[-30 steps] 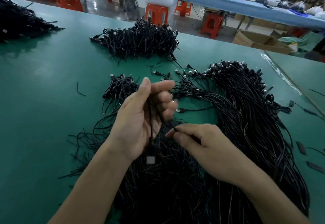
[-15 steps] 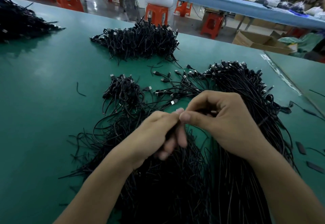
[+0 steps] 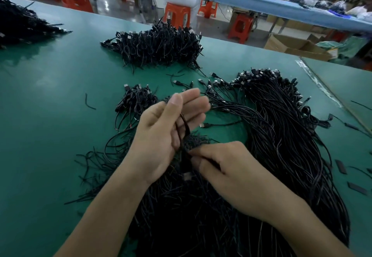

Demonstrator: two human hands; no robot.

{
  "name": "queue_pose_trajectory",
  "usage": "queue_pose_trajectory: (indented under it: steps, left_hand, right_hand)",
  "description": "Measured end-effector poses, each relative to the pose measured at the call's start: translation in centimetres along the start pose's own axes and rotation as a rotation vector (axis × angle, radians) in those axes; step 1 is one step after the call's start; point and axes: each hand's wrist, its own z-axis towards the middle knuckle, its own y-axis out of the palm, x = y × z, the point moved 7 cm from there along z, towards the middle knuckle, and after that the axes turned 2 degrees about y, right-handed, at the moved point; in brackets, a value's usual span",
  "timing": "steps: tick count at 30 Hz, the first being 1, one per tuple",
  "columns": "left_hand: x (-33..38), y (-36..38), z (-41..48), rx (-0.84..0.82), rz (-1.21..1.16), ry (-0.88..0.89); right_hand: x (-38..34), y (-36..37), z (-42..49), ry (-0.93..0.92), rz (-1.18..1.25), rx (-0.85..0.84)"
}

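My left hand [image 3: 159, 135] is raised above the green table [image 3: 50, 115], fingers nearly straight and thumb up. A black cable [image 3: 184, 127] runs in a loop across its palm, and the thumb pins it against the fingers. The cable's silver USB plug [image 3: 187, 176] hangs below the palm. My right hand [image 3: 231, 176] pinches the same cable just under the left palm. Both hands hover over a heap of loose black cables [image 3: 181, 226].
A long bundle of straight cables [image 3: 281, 135] lies to the right. A small pile of coiled cables [image 3: 136, 99] sits left of my hands, a larger one [image 3: 159, 45] farther back, another [image 3: 18, 25] far left. Short black pieces [image 3: 340, 166] lie at the right edge.
Half a second ago both hands met fingertip to fingertip above the heap. Since then my left hand has opened out and risen, and my right hand has dropped toward me along the cable.
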Motion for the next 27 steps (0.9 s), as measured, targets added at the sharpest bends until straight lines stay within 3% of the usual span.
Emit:
queue_pose_trajectory:
  steps: [3,6,10,13,19,23,27]
  left_hand:
    - [0.3,-0.6,-0.3,0.078,0.593,0.134]
    - [-1.3,0.3,-0.6,-0.097,0.812,-0.057]
    - [-2.3,1.2,-1.5,-0.241,0.641,-0.304]
    - [-2.4,1.7,-2.2,-0.300,0.561,-0.389]
    - [-2.5,3.0,-3.2,-0.483,0.180,-0.530]
    - [-3.2,2.4,-3.3,-0.456,0.221,-0.584]
    - [-3.6,1.7,-2.4,-0.318,0.458,-0.503]
  right_hand:
    - [-1.1,-0.4,-0.5,-0.053,-0.058,-0.021]
    - [-1.4,-1.9,-0.5,-0.096,-0.022,0.046]
    - [-0.5,-4.5,-0.5,-0.097,0.127,0.225]
    - [0.3,-5.4,-0.6,-0.092,0.293,0.289]
    - [1.1,-3.3,-0.2,-0.069,0.596,0.012]
    - [1.4,-3.5,-0.3,-0.044,0.452,0.061]
    - [1.2,-4.0,-0.4,-0.027,0.260,0.150]
